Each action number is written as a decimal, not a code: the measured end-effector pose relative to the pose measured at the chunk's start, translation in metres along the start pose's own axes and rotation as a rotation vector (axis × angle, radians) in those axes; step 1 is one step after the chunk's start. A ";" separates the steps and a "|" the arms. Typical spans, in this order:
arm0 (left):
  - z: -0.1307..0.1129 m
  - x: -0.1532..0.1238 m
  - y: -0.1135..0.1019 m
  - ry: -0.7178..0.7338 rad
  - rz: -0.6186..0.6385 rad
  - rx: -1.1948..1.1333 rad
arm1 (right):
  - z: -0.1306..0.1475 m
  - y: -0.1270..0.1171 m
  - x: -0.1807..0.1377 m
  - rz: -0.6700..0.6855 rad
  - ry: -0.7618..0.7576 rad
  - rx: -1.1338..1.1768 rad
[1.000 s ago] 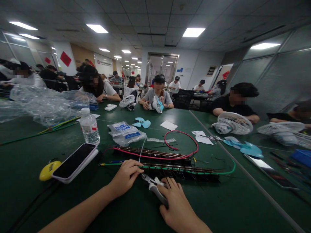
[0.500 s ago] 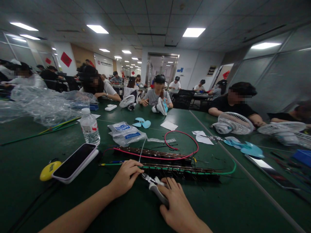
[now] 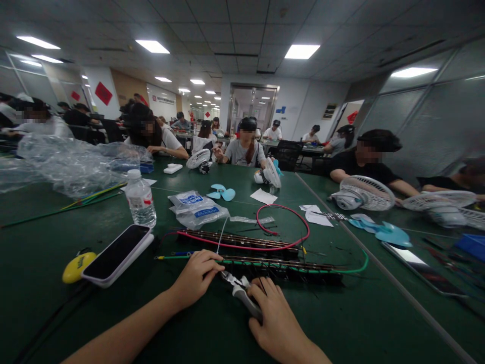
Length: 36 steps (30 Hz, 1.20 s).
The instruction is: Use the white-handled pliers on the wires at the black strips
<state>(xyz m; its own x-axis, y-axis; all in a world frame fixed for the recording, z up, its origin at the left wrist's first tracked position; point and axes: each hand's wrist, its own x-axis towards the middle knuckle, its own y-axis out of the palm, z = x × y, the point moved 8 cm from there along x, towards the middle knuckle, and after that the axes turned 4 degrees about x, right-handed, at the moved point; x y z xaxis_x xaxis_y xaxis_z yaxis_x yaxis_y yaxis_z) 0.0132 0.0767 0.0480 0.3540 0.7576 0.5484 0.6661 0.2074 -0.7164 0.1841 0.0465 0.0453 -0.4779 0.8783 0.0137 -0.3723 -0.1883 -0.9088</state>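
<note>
My right hand (image 3: 276, 316) is wrapped round grey-and-white handled pliers (image 3: 245, 299), whose metal jaws point up and left. Beside the jaw tips, the bent fingers of my left hand (image 3: 197, 278) are pressed together at the front edge of a dark strip assembly (image 3: 318, 275); what they pinch is hidden. A green cable (image 3: 265, 261) with a yellow end runs along this strip and curves round at the right. Behind lies a second dark strip assembly (image 3: 235, 239) with a red cable (image 3: 308, 230) looping above it. A thin white strip (image 3: 222, 235) stands up just behind my left fingers.
To the left are a phone (image 3: 116, 255), a yellow object (image 3: 79, 267) and a water bottle (image 3: 140, 199). Plastic bags (image 3: 197, 210) and a blue fan blade (image 3: 221, 192) lie beyond the strips. Co-workers sit opposite with white fans (image 3: 366, 193).
The co-worker opposite has moved the white fan to the right. My right hand and the pliers have shifted only slightly; my left hand stays in place.
</note>
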 end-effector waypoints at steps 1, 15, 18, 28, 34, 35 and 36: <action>0.000 0.000 0.000 -0.001 0.002 0.001 | -0.001 0.000 0.000 0.002 0.012 -0.003; -0.003 0.001 -0.001 -0.019 0.028 0.013 | -0.006 0.005 0.002 -0.193 0.034 -0.054; -0.003 0.001 -0.002 -0.021 0.028 0.005 | -0.008 0.006 0.002 -0.209 0.033 -0.108; 0.001 0.000 0.000 -0.045 0.009 -0.025 | -0.005 0.005 0.002 -0.231 -0.042 -0.267; 0.001 0.000 0.000 -0.037 0.008 -0.034 | -0.007 0.004 0.002 -0.264 -0.050 -0.279; 0.001 0.000 0.000 -0.037 0.010 -0.035 | -0.008 0.004 0.003 -0.261 -0.048 -0.276; 0.001 0.000 0.000 -0.037 0.011 -0.036 | -0.009 0.004 0.003 -0.259 -0.040 -0.273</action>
<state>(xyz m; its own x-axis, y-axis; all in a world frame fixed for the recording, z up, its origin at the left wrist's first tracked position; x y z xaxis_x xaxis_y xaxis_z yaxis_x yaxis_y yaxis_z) 0.0129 0.0778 0.0475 0.3369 0.7822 0.5240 0.6861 0.1772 -0.7056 0.1882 0.0518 0.0381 -0.4287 0.8624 0.2693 -0.2620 0.1666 -0.9506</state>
